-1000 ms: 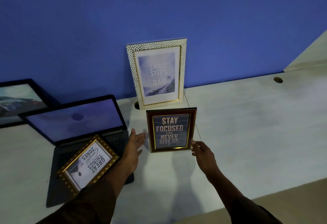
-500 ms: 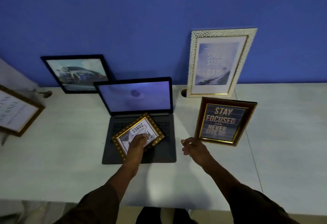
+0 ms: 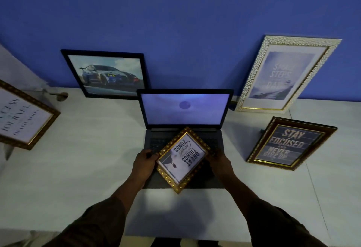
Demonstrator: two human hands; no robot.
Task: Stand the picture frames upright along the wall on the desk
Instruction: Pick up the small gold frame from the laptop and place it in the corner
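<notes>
A small gold frame (image 3: 182, 158) reading "Great Things" sits turned at an angle over the laptop's keyboard. My left hand (image 3: 143, 161) grips its left edge and my right hand (image 3: 219, 158) grips its right edge. A white pebbled frame (image 3: 285, 74) leans upright against the blue wall at the right. In front of it stands a dark red "Stay Focused" frame (image 3: 289, 143). A black frame with a car picture (image 3: 106, 74) leans on the wall at the left. Another gold frame (image 3: 21, 116) is cut off by the left edge.
An open laptop (image 3: 184, 110) stands mid-desk with its screen lit, just in front of the wall. The white desk (image 3: 88, 149) has bare surface left of the laptop and along its front edge. A cable hole (image 3: 62, 96) shows near the wall at the left.
My view swung left. My left hand went from beside the "Stay Focused" frame to the small gold frame, and my right hand joined it; both now grip that frame.
</notes>
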